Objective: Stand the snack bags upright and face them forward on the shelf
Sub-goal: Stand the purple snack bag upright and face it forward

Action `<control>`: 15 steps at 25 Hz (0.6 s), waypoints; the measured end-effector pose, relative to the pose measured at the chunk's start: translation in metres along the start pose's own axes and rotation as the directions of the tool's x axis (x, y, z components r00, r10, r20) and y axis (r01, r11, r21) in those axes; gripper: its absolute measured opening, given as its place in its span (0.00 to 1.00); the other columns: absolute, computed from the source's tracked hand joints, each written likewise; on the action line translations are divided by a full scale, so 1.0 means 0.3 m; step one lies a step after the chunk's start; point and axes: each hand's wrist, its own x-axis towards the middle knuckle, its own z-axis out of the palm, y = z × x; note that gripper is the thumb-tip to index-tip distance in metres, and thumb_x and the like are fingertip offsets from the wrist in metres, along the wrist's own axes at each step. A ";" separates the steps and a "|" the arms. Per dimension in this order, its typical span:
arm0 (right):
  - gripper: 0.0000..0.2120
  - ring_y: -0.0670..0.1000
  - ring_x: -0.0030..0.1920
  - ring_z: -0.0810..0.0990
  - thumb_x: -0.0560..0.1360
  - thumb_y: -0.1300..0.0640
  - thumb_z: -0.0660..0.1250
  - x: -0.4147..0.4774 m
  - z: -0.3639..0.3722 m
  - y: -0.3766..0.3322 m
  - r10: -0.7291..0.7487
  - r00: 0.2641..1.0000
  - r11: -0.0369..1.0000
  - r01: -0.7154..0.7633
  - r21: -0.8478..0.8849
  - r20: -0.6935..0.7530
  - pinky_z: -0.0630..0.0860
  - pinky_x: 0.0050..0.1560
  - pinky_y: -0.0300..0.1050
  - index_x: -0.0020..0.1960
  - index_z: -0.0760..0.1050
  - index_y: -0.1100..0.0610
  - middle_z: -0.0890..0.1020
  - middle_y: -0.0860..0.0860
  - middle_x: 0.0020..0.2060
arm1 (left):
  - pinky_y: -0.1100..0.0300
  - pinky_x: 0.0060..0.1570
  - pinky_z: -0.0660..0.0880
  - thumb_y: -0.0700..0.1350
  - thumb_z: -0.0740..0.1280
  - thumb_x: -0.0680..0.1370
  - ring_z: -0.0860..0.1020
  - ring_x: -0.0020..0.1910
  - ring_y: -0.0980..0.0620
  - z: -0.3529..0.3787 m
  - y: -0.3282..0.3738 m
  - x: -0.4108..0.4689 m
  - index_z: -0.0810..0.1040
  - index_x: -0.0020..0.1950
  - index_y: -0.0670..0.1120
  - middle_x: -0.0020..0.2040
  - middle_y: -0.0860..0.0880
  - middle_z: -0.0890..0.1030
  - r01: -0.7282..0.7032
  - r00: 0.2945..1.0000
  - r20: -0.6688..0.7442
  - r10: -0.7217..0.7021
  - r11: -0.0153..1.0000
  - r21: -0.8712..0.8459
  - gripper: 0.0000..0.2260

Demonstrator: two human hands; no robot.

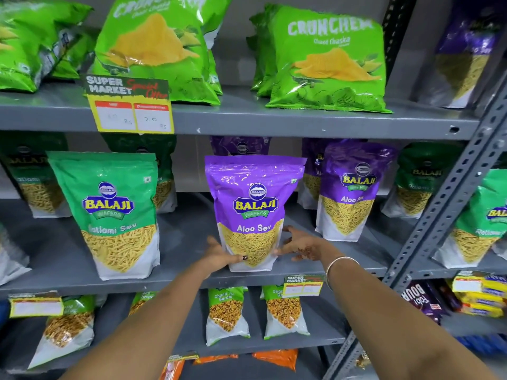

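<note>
1. Head view: the left hand grips the purple Aloo Sev bag's lower left edge, thumb on its front.
2. The right hand is spread wide, thumb touching the bag's lower right edge.
3. Both forearms reach forward, converging on it.
4. The bag stands upright, label forward, near the middle shelf's front edge.
5. Four purple bags show on this shelf.

Bright even light, bag glare, blurred, warped edges
</note>
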 end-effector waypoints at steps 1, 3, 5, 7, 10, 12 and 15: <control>0.41 0.55 0.64 0.72 0.68 0.56 0.74 -0.016 -0.030 0.015 0.024 0.999 0.999 -0.025 -0.032 -0.035 0.73 0.46 0.45 0.74 0.54 0.55 0.66 0.54 0.71 | 0.56 0.57 0.71 0.49 0.75 0.69 0.70 0.67 0.45 -0.005 0.009 -0.003 0.57 0.68 0.38 0.68 0.43 0.68 0.078 0.995 0.053 -0.082 0.994 0.082 0.37; 0.42 0.54 0.60 0.73 0.69 0.55 0.73 -0.047 -0.130 0.053 0.074 0.985 0.994 -0.087 -0.073 -0.159 0.71 0.44 0.44 0.75 0.53 0.59 0.68 0.57 0.69 | 0.56 0.55 0.73 0.52 0.69 0.73 0.74 0.63 0.47 -0.018 0.063 -0.046 0.57 0.72 0.37 0.67 0.42 0.70 0.243 0.918 0.229 -0.324 0.915 0.324 0.36; 0.36 0.54 0.49 0.75 0.69 0.58 0.73 -0.080 -0.236 0.108 0.083 0.948 0.995 -0.097 -0.034 -0.306 0.72 0.41 0.44 0.70 0.59 0.64 0.76 0.61 0.60 | 0.56 0.58 0.72 0.56 0.60 0.77 0.75 0.66 0.47 0.020 0.151 -0.094 0.62 0.71 0.37 0.70 0.39 0.71 0.269 0.794 0.341 -0.503 0.794 0.545 0.30; 0.35 0.59 0.55 0.78 0.66 0.65 0.75 -0.077 -0.347 0.171 0.036 0.894 0.997 0.001 0.083 -0.446 0.77 0.53 0.52 0.68 0.63 0.68 0.78 0.63 0.59 | 0.53 0.60 0.72 0.56 0.57 0.79 0.76 0.64 0.44 0.116 0.260 -0.109 0.66 0.63 0.39 0.67 0.37 0.74 0.157 0.759 0.443 -0.478 0.794 0.588 0.23; 0.37 0.56 0.66 0.72 0.67 0.63 0.74 -0.039 -0.548 0.247 0.041 0.851 0.972 0.087 0.217 -0.524 0.70 0.66 0.51 0.70 0.60 0.67 0.71 0.58 0.68 | 0.51 0.53 0.75 0.52 0.62 0.77 0.77 0.43 0.47 0.333 0.405 -0.044 0.68 0.59 0.40 0.46 0.41 0.76 -0.033 0.878 0.460 -0.134 0.941 0.337 0.18; 0.32 0.56 0.68 0.68 0.71 0.61 0.70 -0.055 -0.622 0.259 0.078 0.878 0.938 0.096 0.333 -0.471 0.65 0.67 0.51 0.69 0.57 0.53 0.66 0.58 0.69 | 0.57 0.43 0.75 0.53 0.69 0.73 0.74 0.45 0.50 0.465 0.480 0.060 0.67 0.61 0.42 0.52 0.43 0.72 -0.116 0.956 0.285 0.067 0.981 0.159 0.23; 0.14 0.49 0.55 0.80 0.73 0.69 0.66 0.027 -0.640 0.319 -0.031 0.919 0.836 0.240 0.494 -0.394 0.74 0.61 0.46 0.50 0.66 0.55 0.72 0.63 0.64 | 0.52 0.66 0.69 0.54 0.76 0.62 0.69 0.69 0.45 0.620 0.552 0.185 0.58 0.74 0.39 0.71 0.43 0.67 -0.138 0.987 0.079 0.142 0.989 -0.051 0.47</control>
